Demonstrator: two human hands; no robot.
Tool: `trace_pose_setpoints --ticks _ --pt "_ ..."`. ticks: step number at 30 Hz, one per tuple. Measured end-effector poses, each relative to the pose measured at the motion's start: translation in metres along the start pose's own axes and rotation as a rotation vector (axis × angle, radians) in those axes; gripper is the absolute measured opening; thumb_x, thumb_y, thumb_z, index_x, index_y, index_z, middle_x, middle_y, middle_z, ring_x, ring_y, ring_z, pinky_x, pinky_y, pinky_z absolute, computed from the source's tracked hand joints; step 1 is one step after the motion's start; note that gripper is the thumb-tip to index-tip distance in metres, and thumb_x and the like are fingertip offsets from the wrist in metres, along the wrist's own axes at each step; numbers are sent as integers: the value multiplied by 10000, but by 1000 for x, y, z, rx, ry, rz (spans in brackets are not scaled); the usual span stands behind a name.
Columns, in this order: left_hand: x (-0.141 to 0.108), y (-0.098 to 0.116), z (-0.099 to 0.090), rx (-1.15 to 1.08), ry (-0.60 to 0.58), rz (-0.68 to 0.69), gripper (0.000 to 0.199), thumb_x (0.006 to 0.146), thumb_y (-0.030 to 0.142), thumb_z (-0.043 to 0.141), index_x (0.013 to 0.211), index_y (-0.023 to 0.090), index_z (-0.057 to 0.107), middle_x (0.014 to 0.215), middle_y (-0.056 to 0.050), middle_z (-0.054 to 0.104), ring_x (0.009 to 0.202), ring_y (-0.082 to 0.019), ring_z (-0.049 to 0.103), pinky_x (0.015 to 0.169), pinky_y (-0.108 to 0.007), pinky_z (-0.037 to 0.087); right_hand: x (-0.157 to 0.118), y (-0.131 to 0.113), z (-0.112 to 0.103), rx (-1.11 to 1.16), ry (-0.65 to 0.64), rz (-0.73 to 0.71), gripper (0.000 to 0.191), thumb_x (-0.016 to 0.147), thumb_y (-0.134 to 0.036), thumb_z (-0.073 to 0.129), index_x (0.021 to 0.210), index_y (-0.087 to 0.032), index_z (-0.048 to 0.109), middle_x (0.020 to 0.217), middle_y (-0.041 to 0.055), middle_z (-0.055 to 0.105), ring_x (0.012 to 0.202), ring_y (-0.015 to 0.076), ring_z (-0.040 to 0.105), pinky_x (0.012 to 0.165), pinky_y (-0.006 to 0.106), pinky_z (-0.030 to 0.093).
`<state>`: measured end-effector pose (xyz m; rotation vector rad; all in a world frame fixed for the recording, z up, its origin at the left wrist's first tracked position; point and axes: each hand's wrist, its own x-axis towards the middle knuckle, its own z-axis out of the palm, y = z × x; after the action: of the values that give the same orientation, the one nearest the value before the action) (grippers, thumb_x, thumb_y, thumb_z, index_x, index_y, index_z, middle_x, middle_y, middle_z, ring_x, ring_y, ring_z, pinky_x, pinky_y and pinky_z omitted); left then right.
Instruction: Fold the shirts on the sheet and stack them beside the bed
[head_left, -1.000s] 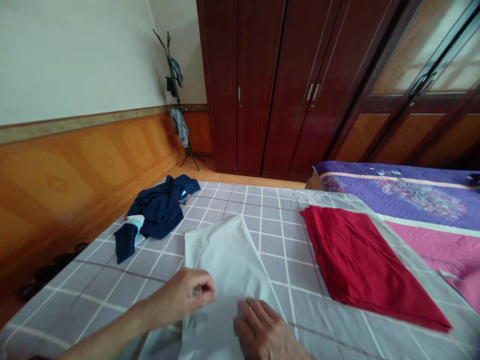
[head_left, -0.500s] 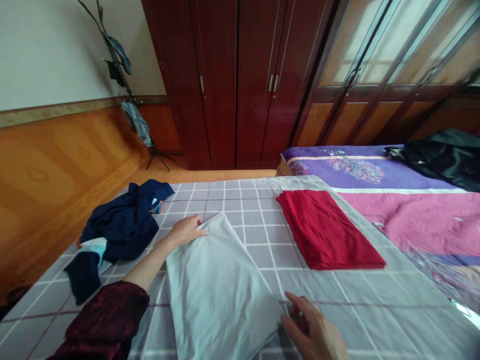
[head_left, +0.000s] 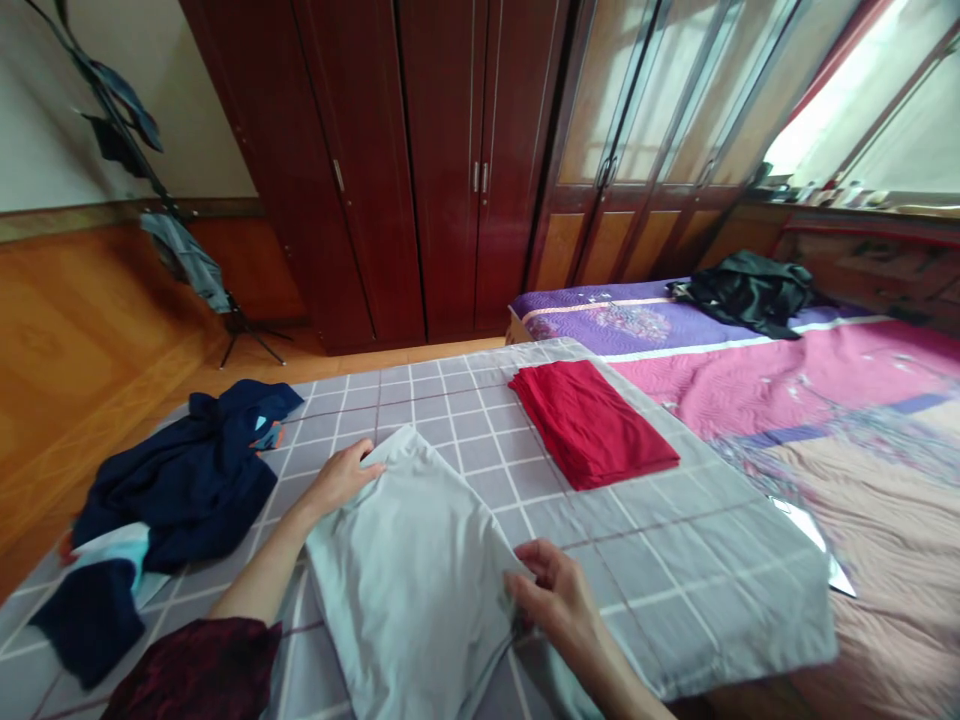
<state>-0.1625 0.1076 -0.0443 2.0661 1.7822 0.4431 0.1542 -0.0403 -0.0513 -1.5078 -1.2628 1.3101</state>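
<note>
A pale grey-green cloth, folded over on itself, lies on the checked grey sheet in front of me. My left hand pinches its upper left edge near the top corner. At the cloth's right corner, the thumb and fingers of my right hand close on the edge. A folded red cloth rests on the sheet to the right, beyond my right hand. Left of my left hand is a crumpled dark blue garment with a light blue and white part.
Behind the sheet stand dark red wardrobes. A coat stand is at the back left. To the right is a bed with a pink and purple cover, a black garment and a flat white object.
The view has turned to the right. My right hand has come onto the cloth's right corner and closed on it. My left hand stays at the upper edge.
</note>
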Motion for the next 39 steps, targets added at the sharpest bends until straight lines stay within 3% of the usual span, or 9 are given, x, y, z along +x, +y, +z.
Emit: trace_pose_setpoints --ticks 3,6,8,10,13,18,27,34,39 --pt "1 -1 1 -30 -29 7 261 769 457 480 758 197 489 714 24 568 694 -168 551 632 -239 357 -3 -1 5 134 -83 90 459 659 -453 602 989 -143 524 653 -3 593 473 123 509 432 217 344" --pt "2 -1 2 -102 -69 28 298 746 481 496 735 185 530 713 13 580 701 -184 559 625 -242 370 -6 -7 5 -91 -140 90 194 678 -352 571 672 -173 498 502 -49 445 436 88 425 408 194 259" --pt "2 1 0 -156 -65 61 316 740 491 493 716 181 548 705 10 578 702 -191 557 629 -244 381 -9 -12 5 -207 -65 2 201 702 -271 535 568 -188 410 482 -60 358 466 71 373 429 196 215" --pt "2 5 -2 -207 -40 98 322 741 493 498 711 179 561 705 8 578 714 -196 559 648 -246 394 -13 -15 6 -225 16 -99 216 746 -254 510 580 -193 385 499 -65 320 488 68 335 449 206 207" --pt "0 15 -7 -308 -16 112 321 760 488 513 757 175 580 739 1 596 747 -202 569 676 -247 415 -19 -17 3 -98 57 -175 237 829 -332 485 647 -195 419 528 -69 316 495 72 339 458 204 245" --pt "2 42 -11 -457 22 123 344 792 485 536 907 168 601 852 -17 635 813 -208 583 709 -244 437 -27 -17 -19 189 17 -161 349 843 -517 519 794 -172 501 547 -62 415 437 93 445 403 206 390" --pt "41 145 -25 -539 90 278 328 786 446 579 932 157 633 859 -12 644 782 -186 575 689 -235 430 -38 -43 -88 330 224 -207 398 788 -535 640 837 -146 569 513 -43 504 399 95 509 382 189 436" --pt "100 235 -42 -610 83 406 330 745 429 612 895 136 635 811 -10 626 702 -145 541 614 -211 397 -22 -63 -151 414 331 -265 362 752 -478 702 825 -140 594 558 -20 560 423 108 539 397 210 459" --pt "149 297 -52 -498 91 560 371 759 442 560 878 97 626 784 -8 627 666 -116 531 600 -202 391 -5 -79 -192 469 441 -324 360 725 -448 730 846 -138 594 568 -15 575 423 107 528 387 216 455"
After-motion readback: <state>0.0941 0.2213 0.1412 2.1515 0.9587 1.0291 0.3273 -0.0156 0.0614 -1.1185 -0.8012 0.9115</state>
